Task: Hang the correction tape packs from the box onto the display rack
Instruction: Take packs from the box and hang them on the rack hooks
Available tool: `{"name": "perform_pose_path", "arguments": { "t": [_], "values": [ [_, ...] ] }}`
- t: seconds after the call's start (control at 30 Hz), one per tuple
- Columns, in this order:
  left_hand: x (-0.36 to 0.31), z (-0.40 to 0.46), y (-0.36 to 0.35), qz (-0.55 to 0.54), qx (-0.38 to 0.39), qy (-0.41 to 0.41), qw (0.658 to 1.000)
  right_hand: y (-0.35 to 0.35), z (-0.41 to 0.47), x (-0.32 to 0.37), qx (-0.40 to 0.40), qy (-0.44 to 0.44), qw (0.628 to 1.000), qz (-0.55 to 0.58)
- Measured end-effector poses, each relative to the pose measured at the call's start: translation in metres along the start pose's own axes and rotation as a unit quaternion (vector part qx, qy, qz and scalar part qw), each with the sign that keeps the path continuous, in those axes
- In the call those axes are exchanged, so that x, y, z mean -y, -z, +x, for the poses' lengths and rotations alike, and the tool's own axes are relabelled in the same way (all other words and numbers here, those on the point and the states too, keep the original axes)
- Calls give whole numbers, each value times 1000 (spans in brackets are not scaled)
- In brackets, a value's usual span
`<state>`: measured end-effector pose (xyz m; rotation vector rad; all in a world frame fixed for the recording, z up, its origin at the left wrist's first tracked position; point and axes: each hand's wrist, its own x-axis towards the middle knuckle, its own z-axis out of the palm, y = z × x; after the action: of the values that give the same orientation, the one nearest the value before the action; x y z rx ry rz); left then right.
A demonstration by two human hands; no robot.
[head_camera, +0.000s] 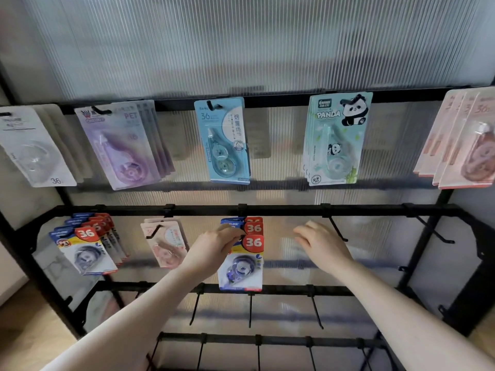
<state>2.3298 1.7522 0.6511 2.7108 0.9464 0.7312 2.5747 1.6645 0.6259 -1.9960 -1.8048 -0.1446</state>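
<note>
A black wire display rack [267, 210] stands in front of me against a ribbed translucent panel. My left hand [214, 250] pinches the top left of a blue and red correction tape pack [242, 263] marked 36, at the middle hook of the second row. More packs of the same kind hang right behind it. My right hand [321, 243] hovers to the right with loosely curled fingers and holds nothing. It is just left of an empty hook [338, 229]. The box is not in view.
The top row holds white [34, 148], purple [126, 145], blue [225, 143], panda [334, 137] and pink [460, 140] packs. The second row has blue and red packs [85, 245] at left and pink packs [167, 242]. Bare hooks [250, 309] line the lower rows and the right side.
</note>
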Motion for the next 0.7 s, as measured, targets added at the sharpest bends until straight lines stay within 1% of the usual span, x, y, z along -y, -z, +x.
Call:
{"name": "perform_pose_path", "arguments": {
  "t": [0.17,0.3,0.5,0.63,0.7],
  "values": [
    [8,3,-5,9,-7,-5,1000,-4,2,-3,6,-2,1000,8],
    [10,7,-9,25,3,1,1000,-5,3,-5,11,-3,1000,10],
    [11,14,-15,35,-27,-4,999,-11,1,-9,23,-1,1000,14],
    [15,15,-19,36,-41,-27,998,-18,-2,-10,36,-3,999,10],
    [15,17,-20,37,-49,-26,998,-20,-3,-10,42,-5,999,6]
  ]
}}
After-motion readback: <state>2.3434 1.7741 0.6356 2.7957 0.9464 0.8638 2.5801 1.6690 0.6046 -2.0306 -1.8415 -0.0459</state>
